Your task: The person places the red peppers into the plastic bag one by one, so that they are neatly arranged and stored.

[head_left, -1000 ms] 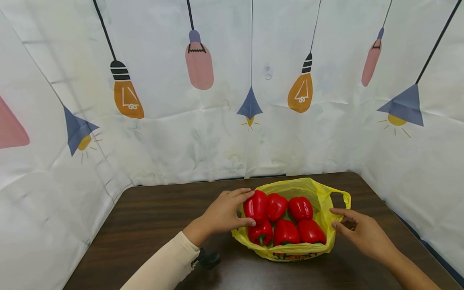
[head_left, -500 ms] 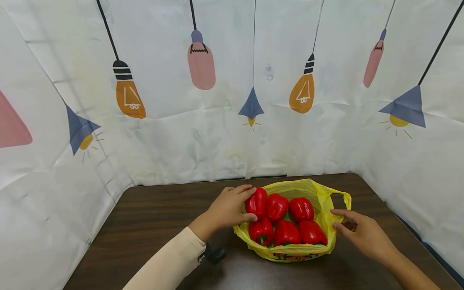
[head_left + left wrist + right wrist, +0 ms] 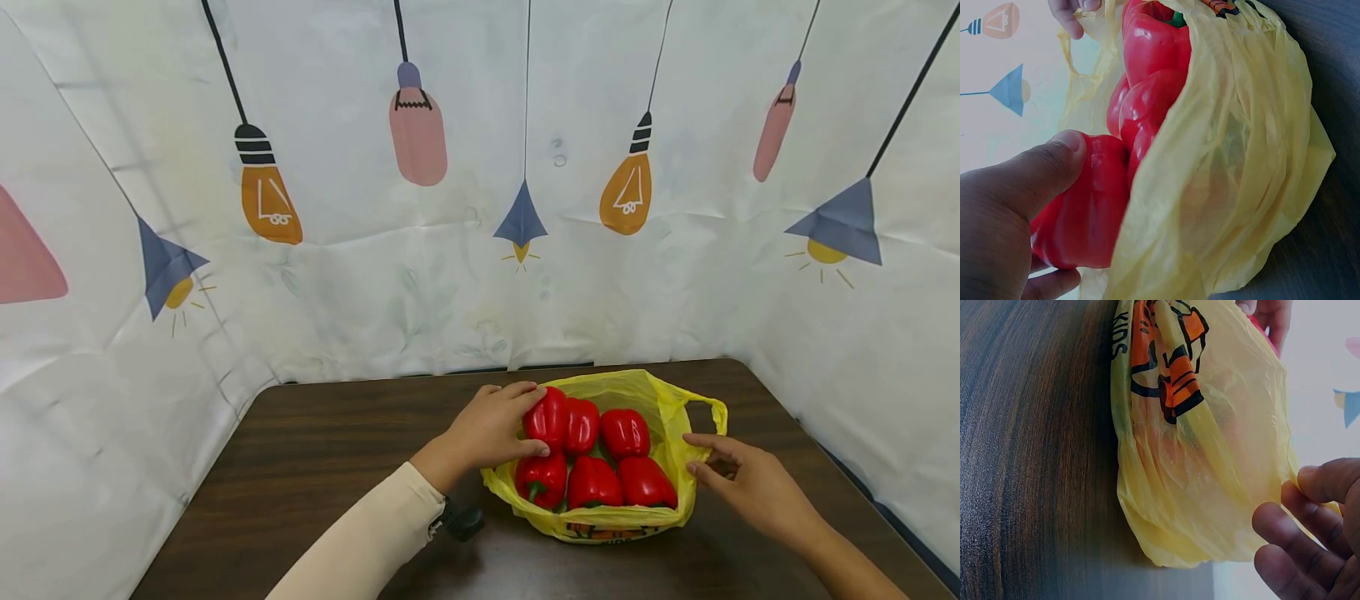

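Note:
A yellow plastic bag [image 3: 660,515] with orange and black print stands open-mouthed on the table, holding several shiny red bell peppers [image 3: 626,433]. My left hand [image 3: 487,432] reaches over the bag's left rim and grips one red bell pepper [image 3: 547,418] between thumb and fingers. In the left wrist view that bell pepper [image 3: 1094,200] sits at the bag's mouth, touching others. On the other side my right hand [image 3: 750,479] pinches the bag's right edge below its loop handle [image 3: 716,412]. The thumb and index finger meet on the plastic in the right wrist view.
The dark wood-grain table [image 3: 315,450] extends left of the bag. A white sheet [image 3: 450,292] printed with hanging lamps and bulbs closes off the back and both sides. Black gear [image 3: 465,523] is strapped to the left wrist, below a cream sleeve [image 3: 367,533].
My left hand has moved right, carrying its bell pepper inward over the bag against the neighbouring ones. The right hand has stayed in place on the bag's edge.

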A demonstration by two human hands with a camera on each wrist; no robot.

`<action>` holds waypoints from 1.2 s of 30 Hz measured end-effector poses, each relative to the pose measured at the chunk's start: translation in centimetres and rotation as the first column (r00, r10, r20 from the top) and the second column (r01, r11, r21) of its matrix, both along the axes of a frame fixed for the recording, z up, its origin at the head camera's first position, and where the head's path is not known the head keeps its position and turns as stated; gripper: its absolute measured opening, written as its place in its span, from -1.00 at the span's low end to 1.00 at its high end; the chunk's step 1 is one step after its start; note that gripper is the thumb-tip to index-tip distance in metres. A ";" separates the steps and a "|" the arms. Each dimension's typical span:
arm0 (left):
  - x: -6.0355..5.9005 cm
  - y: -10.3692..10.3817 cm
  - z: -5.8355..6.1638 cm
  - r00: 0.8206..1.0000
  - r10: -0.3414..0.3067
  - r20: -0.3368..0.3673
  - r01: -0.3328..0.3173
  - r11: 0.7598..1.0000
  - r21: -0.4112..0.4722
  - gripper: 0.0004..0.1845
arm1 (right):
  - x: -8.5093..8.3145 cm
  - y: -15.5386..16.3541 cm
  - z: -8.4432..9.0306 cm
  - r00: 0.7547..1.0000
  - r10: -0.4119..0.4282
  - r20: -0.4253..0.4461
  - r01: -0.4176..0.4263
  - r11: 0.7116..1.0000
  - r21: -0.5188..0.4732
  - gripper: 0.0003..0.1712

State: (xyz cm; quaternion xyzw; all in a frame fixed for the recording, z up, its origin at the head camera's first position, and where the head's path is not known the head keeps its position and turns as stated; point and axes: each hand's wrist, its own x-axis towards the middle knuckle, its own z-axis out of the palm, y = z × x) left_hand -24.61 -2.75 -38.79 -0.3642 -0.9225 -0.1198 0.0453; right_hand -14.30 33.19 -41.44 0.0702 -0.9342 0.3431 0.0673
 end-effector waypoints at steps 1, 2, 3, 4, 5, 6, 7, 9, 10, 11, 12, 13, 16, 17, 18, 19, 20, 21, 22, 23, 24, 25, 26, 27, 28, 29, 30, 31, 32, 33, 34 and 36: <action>0.0 0.1 0.0 1.000 0.000 -0.001 0.000 1.000 -0.002 -0.15 | 0.0 0.0 0.0 1.000 0.001 0.000 -0.001 1.000 0.000 -0.46; 0.0 0.2 0.0 1.000 0.001 -0.003 -0.001 1.000 -0.005 -0.15 | 0.0 0.0 0.0 1.000 0.002 0.002 -0.002 1.000 -0.001 -0.46; -0.1 0.2 -0.1 1.000 0.006 -0.007 -0.006 1.000 -0.011 -0.15 | 0.0 0.0 -0.1 1.000 0.003 0.001 -0.003 1.000 -0.001 -0.46; -0.1 0.3 -0.1 1.000 0.011 -0.010 -0.011 1.000 -0.014 -0.15 | 0.0 0.0 -0.1 1.000 0.003 0.001 -0.003 1.000 -0.001 -0.46; -0.2 0.3 -0.1 1.000 0.017 -0.014 -0.017 1.000 -0.018 -0.15 | -0.1 0.0 -0.1 1.000 0.004 0.002 -0.004 1.000 -0.001 -0.46; -0.2 0.4 -0.2 1.000 0.023 -0.019 -0.024 0.999 -0.023 -0.15 | -0.1 0.0 -0.1 1.000 0.003 0.003 -0.003 1.000 0.000 -0.45; -0.3 0.4 -0.2 0.999 0.028 -0.022 -0.029 0.999 -0.025 -0.15 | -0.1 0.0 -0.1 1.000 0.002 0.003 -0.002 1.000 0.001 -0.45; -0.5 0.4 -0.3 0.999 0.035 -0.034 -0.036 0.999 -0.028 -0.15 | 0.0 0.0 -0.1 1.000 0.000 0.005 -0.001 1.000 0.000 -0.45; -0.6 0.4 -0.3 0.999 0.036 -0.040 -0.037 0.999 -0.029 -0.15 | 0.0 0.0 0.0 1.000 -0.001 0.008 0.001 1.000 0.000 -0.45; -0.7 0.4 -0.4 0.998 0.036 -0.047 -0.037 0.999 -0.030 -0.15 | 0.0 0.0 0.0 1.000 -0.001 0.010 0.001 1.000 0.000 -0.45; -0.8 0.4 -0.5 0.998 0.035 -0.056 -0.037 0.999 -0.032 -0.15 | 0.0 0.0 0.0 1.000 -0.002 0.010 0.002 1.000 0.000 -0.45; -0.9 0.5 -0.5 0.997 0.036 -0.062 -0.038 0.999 -0.033 -0.14 | 0.0 0.0 0.0 1.000 -0.002 0.010 0.002 1.000 -0.001 -0.45; -1.1 0.6 -0.6 0.995 0.041 -0.091 -0.046 0.998 -0.047 -0.14 | 0.0 0.0 -0.1 1.000 -0.002 0.008 0.002 1.000 0.000 -0.45; -1.2 0.6 -0.6 0.994 0.044 -0.099 -0.050 0.997 -0.053 -0.14 | 0.0 0.0 -0.1 1.000 -0.002 0.007 0.002 1.000 0.001 -0.45; -1.2 0.6 -0.6 0.993 0.047 -0.107 -0.053 0.997 -0.060 -0.14 | 0.0 0.0 -0.1 1.000 -0.003 0.008 0.003 1.000 0.003 -0.45; -1.2 0.7 -0.6 0.992 0.050 -0.113 -0.058 0.996 -0.065 -0.14 | 0.0 0.0 -0.1 1.000 -0.004 0.012 0.004 1.000 0.000 -0.46; -1.3 0.7 -0.6 0.991 0.053 -0.120 -0.062 0.996 -0.071 -0.14 | 0.0 0.0 0.0 1.000 -0.006 0.015 0.006 1.000 -0.002 -0.46; -1.3 0.7 -0.6 0.990 0.057 -0.125 -0.067 0.995 -0.076 -0.14 | 0.0 0.0 0.0 1.000 -0.008 0.019 0.008 1.000 -0.004 -0.46; -1.4 0.7 -0.7 0.990 0.061 -0.127 -0.072 0.994 -0.082 -0.14 | 0.0 0.0 0.0 1.000 -0.010 0.024 0.010 1.000 -0.006 -0.46; -1.4 0.7 -0.7 0.990 0.065 -0.128 -0.076 0.994 -0.083 -0.14 | 0.0 0.0 0.0 1.000 -0.012 0.028 0.012 1.000 -0.010 -0.46; -1.5 0.7 -0.7 0.989 0.066 -0.129 -0.077 0.993 -0.084 -0.14 | 0.0 0.0 0.0 0.999 -0.014 0.031 0.014 1.000 -0.012 -0.46; -1.6 0.8 -0.8 0.989 0.067 -0.129 -0.079 0.993 -0.087 -0.14 | 0.0 0.0 0.0 0.999 -0.015 0.034 0.016 1.000 -0.015 -0.46; -1.6 0.8 -0.8 0.990 0.068 -0.126 -0.079 0.993 -0.090 -0.14 | 0.0 0.0 0.0 0.999 -0.015 0.035 0.016 1.000 -0.014 -0.46; -1.6 0.8 -0.8 0.990 0.068 -0.121 -0.079 0.993 -0.092 -0.15 | 0.0 0.0 0.0 0.999 -0.015 0.035 0.015 1.000 -0.015 -0.46; -1.7 0.7 -0.8 0.991 0.069 -0.115 -0.080 0.993 -0.093 -0.15 | 0.0 0.0 0.0 0.999 -0.014 0.036 0.015 1.000 -0.014 -0.46; -1.7 0.7 -0.9 0.991 0.070 -0.110 -0.081 0.992 -0.096 -0.15 | 0.1 0.0 0.0 0.999 -0.013 0.036 0.013 1.000 -0.014 -0.46; -1.7 0.7 -0.9 0.992 0.071 -0.105 -0.082 0.992 -0.098 -0.15 | 0.1 0.0 0.0 0.999 -0.012 0.036 0.012 1.000 -0.014 -0.46; -1.7 0.7 -0.9 0.992 0.074 -0.102 -0.084 0.991 -0.100 -0.15 | 0.1 0.0 0.0 0.999 -0.011 0.036 0.012 1.000 -0.014 -0.46; -1.7 0.7 -0.9 0.992 0.077 -0.101 -0.087 0.991 -0.100 -0.15 | 0.1 0.0 0.0 0.999 -0.011 0.033 0.012 1.000 -0.014 -0.46; -1.7 0.7 -0.9 0.992 0.080 -0.102 -0.090 0.991 -0.100 -0.15 | 0.1 0.0 0.0 0.999 -0.011 0.031 0.012 1.000 -0.014 -0.46; -1.7 0.7 -0.9 0.991 0.081 -0.105 -0.091 0.991 -0.099 -0.15 | 0.1 0.0 0.0 1.000 -0.012 0.029 0.012 1.000 -0.015 -0.46; -1.7 0.9 -1.0 0.991 0.078 -0.113 -0.090 0.991 -0.098 -0.15 | 0.1 0.0 -0.1 1.000 -0.009 0.025 0.009 1.000 -0.017 -0.46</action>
